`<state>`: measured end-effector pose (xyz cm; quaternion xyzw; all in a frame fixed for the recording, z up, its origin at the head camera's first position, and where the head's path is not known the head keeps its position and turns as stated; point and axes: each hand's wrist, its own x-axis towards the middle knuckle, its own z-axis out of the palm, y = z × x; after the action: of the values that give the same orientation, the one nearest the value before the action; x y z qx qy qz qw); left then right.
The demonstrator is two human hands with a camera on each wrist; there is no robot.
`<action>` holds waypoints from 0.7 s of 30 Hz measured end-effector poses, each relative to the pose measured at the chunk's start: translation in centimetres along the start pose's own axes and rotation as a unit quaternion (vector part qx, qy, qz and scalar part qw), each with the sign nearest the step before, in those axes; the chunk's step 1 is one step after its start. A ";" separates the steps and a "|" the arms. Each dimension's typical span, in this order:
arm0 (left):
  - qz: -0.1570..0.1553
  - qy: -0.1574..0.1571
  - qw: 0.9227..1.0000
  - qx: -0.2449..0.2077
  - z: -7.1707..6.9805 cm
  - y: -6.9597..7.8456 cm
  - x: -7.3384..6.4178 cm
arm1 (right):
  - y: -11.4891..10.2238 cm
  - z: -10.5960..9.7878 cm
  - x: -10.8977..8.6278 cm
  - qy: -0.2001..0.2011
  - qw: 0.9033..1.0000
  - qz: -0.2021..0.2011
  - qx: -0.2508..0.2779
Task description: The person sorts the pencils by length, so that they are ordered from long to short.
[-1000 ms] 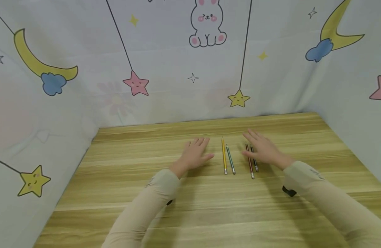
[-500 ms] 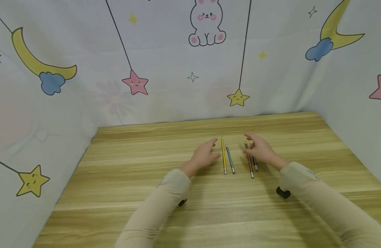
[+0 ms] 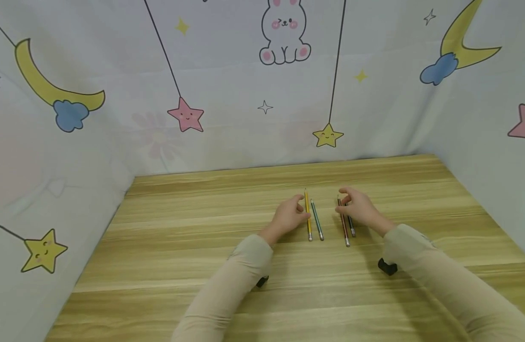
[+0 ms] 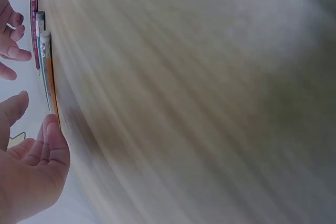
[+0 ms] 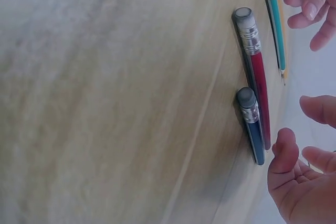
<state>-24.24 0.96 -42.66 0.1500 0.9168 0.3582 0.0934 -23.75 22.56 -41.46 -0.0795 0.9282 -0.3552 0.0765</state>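
Note:
Two pairs of eraser-tipped pencils lie on the wooden table. In the head view, a yellow pencil (image 3: 309,229) and a shorter green pencil (image 3: 317,221) form the left pair. A red pencil (image 3: 345,230) and a shorter dark blue pencil (image 3: 352,227) form the right one. My left hand (image 3: 285,214) is at the yellow pencil, thumb and bent fingers apart. The left wrist view has its fingers by the pencil's far end; contact cannot be told. My right hand (image 5: 302,182) hovers at the far ends of the red and blue pencils, thumb and fingers apart, gripping nothing.
The wood-grain table (image 3: 160,266) meets a white printed cloth (image 3: 228,142) at its back and sides. A black wrist device (image 3: 388,266) sits under the right sleeve, and another (image 3: 262,281) under the left.
My left hand has moved right to the yellow pencil, its spread fingers now bent. My right hand's fingers have also bent from straight, near the same spot. The pencils stay put.

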 end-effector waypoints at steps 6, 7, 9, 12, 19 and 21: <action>-0.004 0.007 1.000 0.028 0.5 0.1 0.2 | 0.3 0.3 0.1 0.001 1.000 -0.002 -0.006; -0.006 0.007 0.999 0.032 0.5 0.1 0.2 | 0.4 0.3 0.2 0.001 1.000 0.000 -0.008; -0.010 0.008 0.999 0.039 0.6 0.2 0.2 | 0.4 0.5 0.3 0.001 1.000 0.003 -0.011; -0.015 0.013 0.998 0.053 0.9 0.4 0.2 | 0.4 0.7 0.3 0.004 1.000 0.004 -0.019; -0.022 0.020 0.996 0.082 1.2 0.9 0.3 | 0.5 0.9 0.3 0.003 1.000 0.009 -0.030; -0.027 0.020 0.995 0.091 1.3 0.9 0.4 | 0.5 1.0 0.3 0.003 0.999 0.011 -0.037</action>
<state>-24.06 2.58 -42.99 0.1262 0.9510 0.2733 0.0704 -23.92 22.22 -42.52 -0.0704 0.9419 -0.3200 0.0744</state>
